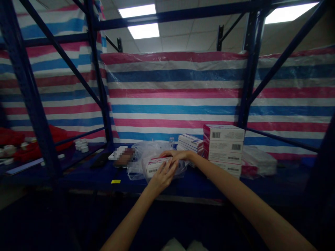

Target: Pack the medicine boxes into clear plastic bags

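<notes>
A small white and pink carton [153, 167] with a barcode on its near face lies on the shelf, inside or among a clear plastic bag [136, 158]. My left hand [164, 175] is closed against the carton's near right side, its fingers pointing away from me. Reaching over from the right, my right hand [176, 156] is closed about the carton's top and far right edge. The fingers of both hands overlap there, so part of the grip is hidden. Loose bag film spreads left of the carton and shows right of my hands.
Taller stacked cartons [225, 146] stand to the right, with flatter boxes [190, 143] beside them and plastic-wrapped packs [259, 160] farther right. A small clear bottle [171, 140] is behind my hands. White jars [81, 145] stand left, past a blue rack post [99, 76].
</notes>
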`<act>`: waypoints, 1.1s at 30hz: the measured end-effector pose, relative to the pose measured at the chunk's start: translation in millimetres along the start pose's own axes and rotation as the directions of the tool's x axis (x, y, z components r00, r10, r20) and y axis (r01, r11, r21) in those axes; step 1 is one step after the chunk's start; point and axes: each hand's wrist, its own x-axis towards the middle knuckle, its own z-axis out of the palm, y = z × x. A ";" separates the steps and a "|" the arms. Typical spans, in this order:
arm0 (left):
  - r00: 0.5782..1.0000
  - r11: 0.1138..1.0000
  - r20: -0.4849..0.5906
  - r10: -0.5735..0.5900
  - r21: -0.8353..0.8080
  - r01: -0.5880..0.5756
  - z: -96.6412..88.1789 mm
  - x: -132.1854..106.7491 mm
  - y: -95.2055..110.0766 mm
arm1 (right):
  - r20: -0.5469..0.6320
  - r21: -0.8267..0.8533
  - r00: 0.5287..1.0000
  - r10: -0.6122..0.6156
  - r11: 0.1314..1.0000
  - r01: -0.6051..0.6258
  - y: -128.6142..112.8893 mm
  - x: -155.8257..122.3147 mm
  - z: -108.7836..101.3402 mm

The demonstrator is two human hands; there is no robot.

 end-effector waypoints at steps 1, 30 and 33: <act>1.000 0.999 -0.001 -0.001 -0.042 0.001 -0.8 -1.1 -1.3 | -0.002 -0.002 1.000 -0.014 1.000 0.014 1.5 1.8 0.0; 0.833 0.859 0.519 -0.192 -0.323 0.398 -50.9 -8.7 -18.6 | -0.401 -0.401 0.911 -0.098 0.913 -0.078 8.7 -11.9 35.2; 0.845 0.809 0.466 -0.263 -0.370 0.456 -53.9 -0.7 -27.4 | -0.382 -0.455 0.923 -0.049 0.879 -0.142 21.6 -8.8 42.3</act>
